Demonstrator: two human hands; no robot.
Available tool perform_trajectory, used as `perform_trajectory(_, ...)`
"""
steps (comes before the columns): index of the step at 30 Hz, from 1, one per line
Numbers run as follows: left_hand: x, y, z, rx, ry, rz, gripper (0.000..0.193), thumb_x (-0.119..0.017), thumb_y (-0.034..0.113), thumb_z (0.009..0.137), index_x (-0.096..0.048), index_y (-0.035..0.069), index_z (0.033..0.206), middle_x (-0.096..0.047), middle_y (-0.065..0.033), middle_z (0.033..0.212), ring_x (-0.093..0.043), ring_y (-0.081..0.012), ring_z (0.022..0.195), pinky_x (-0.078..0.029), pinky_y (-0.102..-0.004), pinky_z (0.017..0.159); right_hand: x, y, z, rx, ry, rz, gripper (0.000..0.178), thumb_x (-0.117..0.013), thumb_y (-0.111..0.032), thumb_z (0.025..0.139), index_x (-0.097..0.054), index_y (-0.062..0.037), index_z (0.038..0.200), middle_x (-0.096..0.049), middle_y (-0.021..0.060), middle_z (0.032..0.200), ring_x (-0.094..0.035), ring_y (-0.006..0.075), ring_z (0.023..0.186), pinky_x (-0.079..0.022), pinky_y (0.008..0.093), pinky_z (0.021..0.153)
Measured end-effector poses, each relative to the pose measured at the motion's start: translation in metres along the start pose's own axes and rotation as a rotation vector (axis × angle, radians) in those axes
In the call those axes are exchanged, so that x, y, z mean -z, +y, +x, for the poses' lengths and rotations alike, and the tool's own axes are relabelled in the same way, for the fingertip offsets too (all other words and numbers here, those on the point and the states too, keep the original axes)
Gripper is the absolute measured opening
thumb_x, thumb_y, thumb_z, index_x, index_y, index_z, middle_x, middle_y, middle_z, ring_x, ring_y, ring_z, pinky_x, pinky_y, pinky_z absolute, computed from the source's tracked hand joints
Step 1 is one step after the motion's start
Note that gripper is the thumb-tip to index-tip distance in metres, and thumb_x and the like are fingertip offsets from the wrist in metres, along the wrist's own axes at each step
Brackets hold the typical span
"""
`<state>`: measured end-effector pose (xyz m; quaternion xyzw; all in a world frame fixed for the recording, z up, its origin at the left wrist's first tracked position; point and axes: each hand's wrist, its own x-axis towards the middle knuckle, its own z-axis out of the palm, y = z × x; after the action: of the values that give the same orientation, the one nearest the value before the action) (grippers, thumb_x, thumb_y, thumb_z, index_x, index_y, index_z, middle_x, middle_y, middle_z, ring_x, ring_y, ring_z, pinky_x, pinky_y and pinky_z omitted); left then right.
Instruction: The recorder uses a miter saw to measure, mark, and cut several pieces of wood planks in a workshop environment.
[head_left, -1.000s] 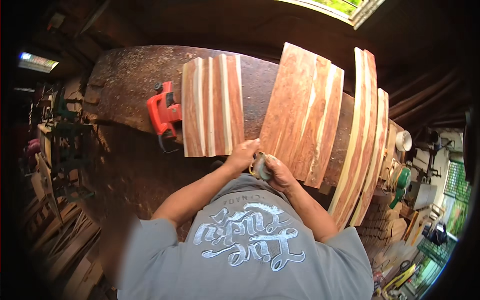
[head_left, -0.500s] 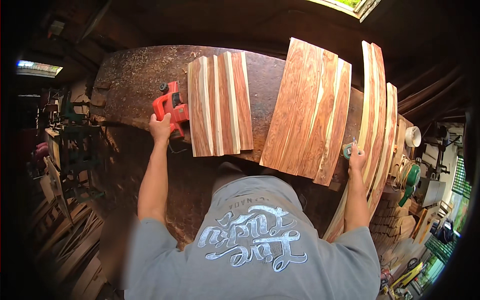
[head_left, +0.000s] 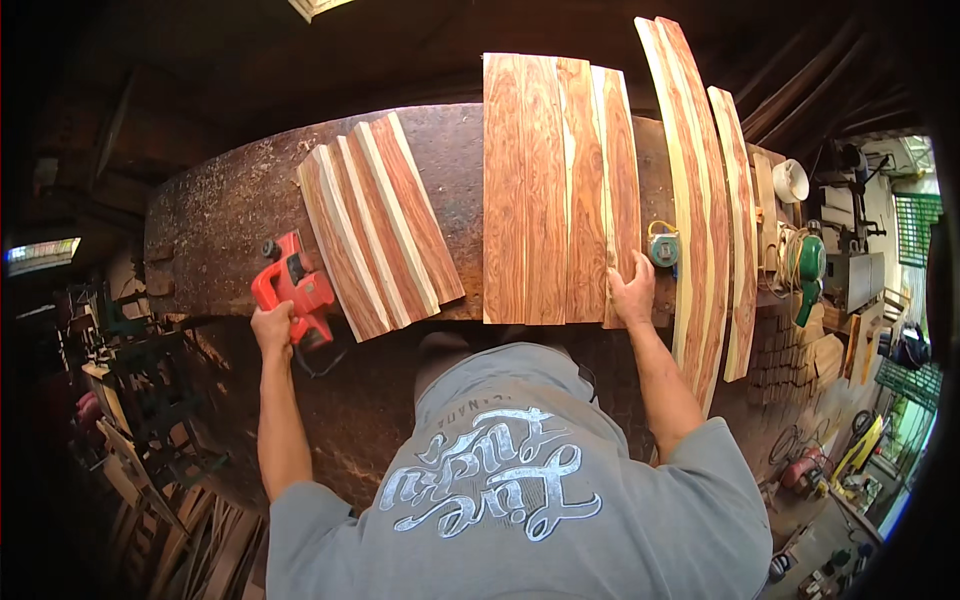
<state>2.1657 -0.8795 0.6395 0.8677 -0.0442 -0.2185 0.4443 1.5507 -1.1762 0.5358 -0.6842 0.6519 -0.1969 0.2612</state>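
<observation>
My left hand (head_left: 273, 326) grips the handle of a red electric planer (head_left: 293, 289) that sits on the dusty workbench (head_left: 220, 215) at the left. My right hand (head_left: 632, 292) rests flat on the near right edge of a wide group of reddish wooden boards (head_left: 555, 190) lying side by side. A smaller group of striped boards (head_left: 378, 225) lies angled between the planer and the wide group. A teal tape measure (head_left: 663, 246) sits just right of my right hand.
Long curved boards (head_left: 705, 190) lie at the bench's right end. Beyond them are a white cup-like object (head_left: 791, 180), a green tool (head_left: 806, 262) and coiled cord. Stacked timber and machines crowd the floor on the left and right.
My hands were together at the middle boards, then spread apart. My left hand has taken the planer's handle. My right hand has moved onto the wide boards' edge; the tape measure now lies free.
</observation>
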Motion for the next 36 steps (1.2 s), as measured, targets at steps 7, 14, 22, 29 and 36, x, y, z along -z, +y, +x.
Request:
perform_trajectory(7, 0.047, 0.041, -0.131, 0.016, -0.148, 0.224, 0.016, -0.068, 0.002, 0.08, -0.064, 0.001, 0.096, -0.064, -0.0019, 0.075, -0.058, -0.0115, 0.055, -0.048, -0.0278, 0.052, 0.009, 0.041, 0.008, -0.34, -0.117, 0.267, 0.07, -0.079, -0.023, 0.085, -0.052, 0.0005, 0.146, -0.067, 0.0224, 0.127, -0.07, 0.0331, 0.111, -0.057, 0.0417, 0.095)
perform_trajectory(14, 0.021, 0.112, -0.223, -0.016, -0.3, 0.168, 0.019, -0.072, 0.002, 0.082, -0.065, 0.0, 0.1, -0.065, -0.0004, 0.082, -0.061, -0.0092, 0.065, -0.052, -0.0269, 0.059, 0.007, 0.052, 0.028, -0.252, -0.135, 0.176, 0.056, -0.085, -0.028, 0.08, -0.071, -0.0053, 0.129, -0.074, 0.0123, 0.107, -0.072, 0.0221, 0.094, -0.057, 0.037, 0.086)
perform_trajectory(22, -0.147, 0.131, -0.231, -0.341, -0.656, 0.11, 0.031, -0.073, 0.01, 0.081, -0.071, -0.003, 0.108, -0.071, -0.0038, 0.087, -0.065, -0.012, 0.079, -0.054, -0.0307, 0.073, 0.002, 0.054, 0.029, -0.266, -0.068, 0.22, 0.054, -0.085, -0.037, 0.081, -0.074, -0.0076, 0.126, -0.077, 0.0087, 0.092, -0.072, 0.0207, 0.084, -0.056, 0.0354, 0.081)
perform_trajectory(29, -0.295, 0.099, -0.264, -0.424, -0.775, 0.208, 0.04, -0.075, 0.034, 0.076, -0.07, -0.001, 0.096, -0.07, -0.0266, 0.084, -0.07, -0.0418, 0.079, -0.054, -0.0489, 0.072, 0.016, 0.05, 0.01, -0.434, -0.072, 0.588, 0.052, -0.078, -0.021, 0.094, -0.063, 0.0086, 0.135, -0.072, 0.014, 0.122, -0.068, 0.0186, 0.107, -0.055, 0.0313, 0.094)
perform_trajectory(36, -0.254, 0.068, -0.231, -0.869, -0.681, 0.274, 0.043, -0.079, 0.032, 0.084, -0.065, -0.006, 0.097, -0.062, -0.0287, 0.125, -0.062, -0.0423, 0.117, -0.049, -0.0491, 0.095, 0.057, 0.023, -0.049, -0.439, 0.196, 0.558, 0.047, -0.071, -0.02, 0.101, -0.06, 0.0079, 0.137, -0.068, 0.0098, 0.118, -0.065, 0.016, 0.104, -0.053, 0.0303, 0.092)
